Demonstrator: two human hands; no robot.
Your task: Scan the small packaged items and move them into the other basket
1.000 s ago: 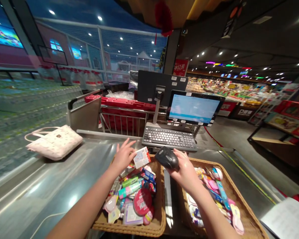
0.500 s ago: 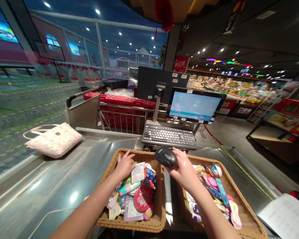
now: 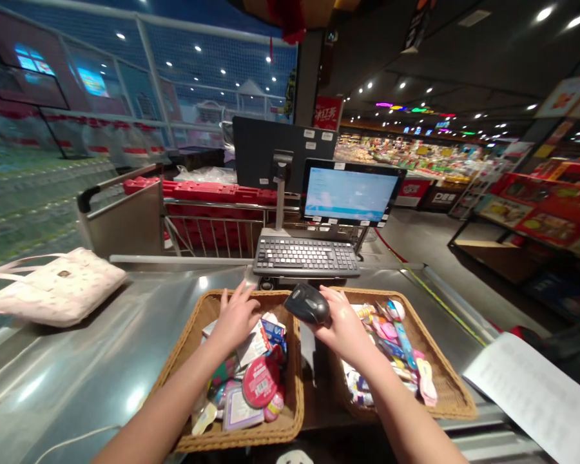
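Black scanner (image 3: pixel 308 304): rt hand (image 3: pixel 343 328) (lft hand (image 3: pixel 234 319) in basket (image 3: pixel 183 341)).

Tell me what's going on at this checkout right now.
A person stands at a steel checkout counter with two wicker baskets of small packaged goods in front of them. Their right hand grips a black barcode scanner over the gap between the baskets. Their left hand reaches into the left basket, fingers spread over the packets. The right basket is untouched. A keyboard and lit screen sit behind, and a pale handbag lies at the left.
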